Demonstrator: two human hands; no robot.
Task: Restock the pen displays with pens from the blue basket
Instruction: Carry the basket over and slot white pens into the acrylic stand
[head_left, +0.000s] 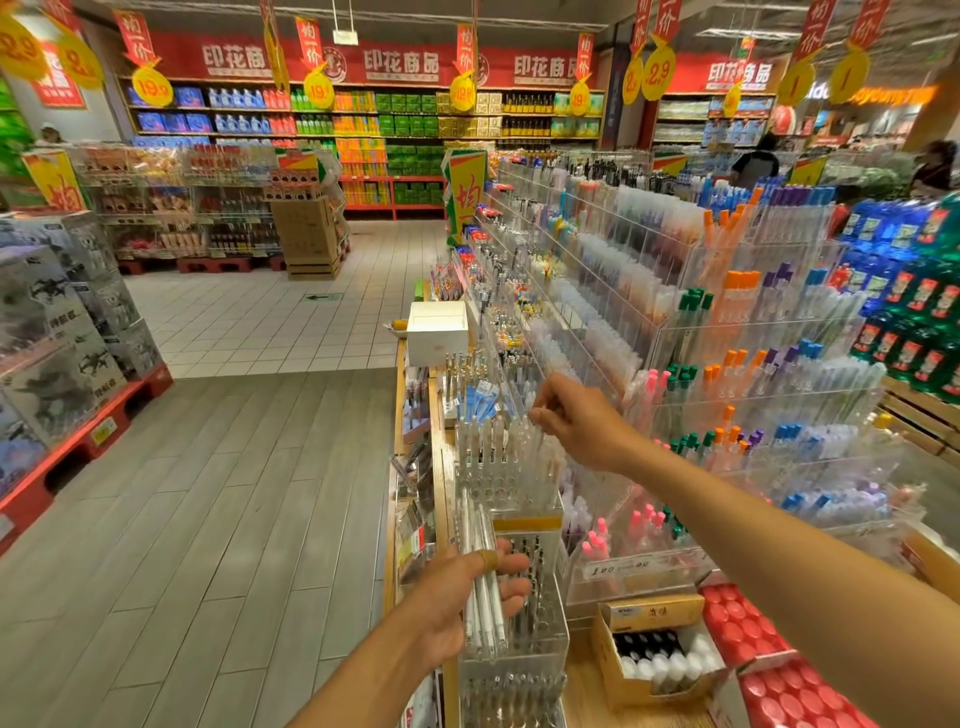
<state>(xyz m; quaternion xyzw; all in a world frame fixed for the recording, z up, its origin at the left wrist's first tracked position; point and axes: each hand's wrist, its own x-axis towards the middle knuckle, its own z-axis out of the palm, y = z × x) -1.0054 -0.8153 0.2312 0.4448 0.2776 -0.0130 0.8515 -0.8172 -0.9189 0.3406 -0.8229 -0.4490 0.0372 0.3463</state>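
Note:
My left hand (465, 597) grips a bundle of white pens (483, 577), held upright in front of a clear acrylic pen holder (540, 613). My right hand (576, 421) reaches forward with fingers pinched on a clear pen (537, 441) at the top of another clear pen holder (504, 467) full of pale pens. Tiered clear pen displays (727, 364) with coloured caps rise to the right. No blue basket is in view.
A white box (436, 332) sits on the shelf edge ahead. A cardboard box of bottles (654, 654) and red packs (779, 670) lie at lower right. Stacked boxes on a red pallet (67, 374) line the left of the aisle. People stand far right.

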